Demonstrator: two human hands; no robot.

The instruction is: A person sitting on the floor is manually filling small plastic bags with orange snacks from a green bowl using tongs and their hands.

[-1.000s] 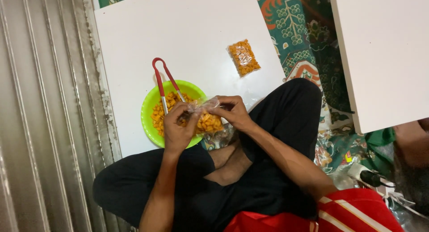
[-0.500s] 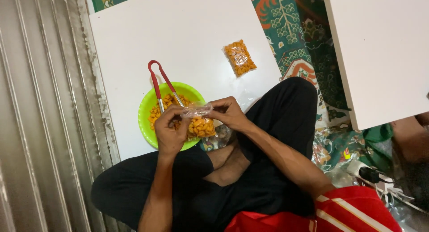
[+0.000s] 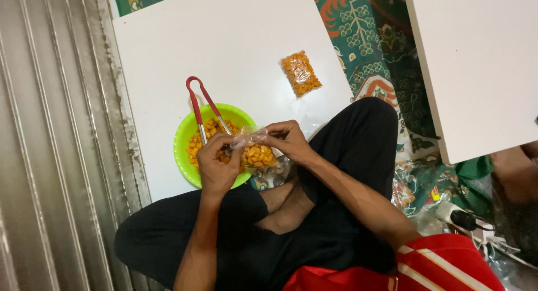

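- Head view: the left hand point(image 3: 216, 166) and the right hand point(image 3: 290, 141) both pinch the neck of a small clear plastic bag of orange snack pieces point(image 3: 255, 152), held over the round lime-green plastic bowl point(image 3: 184, 142) at the near edge of the white worktop point(image 3: 235, 39).
- Risk, as I judge it: thin film slips from the fingertips, and pieces spill past the bowl onto the lap.
- The red-handled metal tongs point(image 3: 203, 107) lean on the rim; a knock could tip them.
- Count: two bags, one being the sealed clear bag of orange pieces point(image 3: 301, 72) lying apart; one bowl; one pair of tongs.

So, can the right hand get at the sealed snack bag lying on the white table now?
Probably not at once: the right hand is busy gripping the clear bag together with the left hand. Nothing lies between it and the sealed snack bag.
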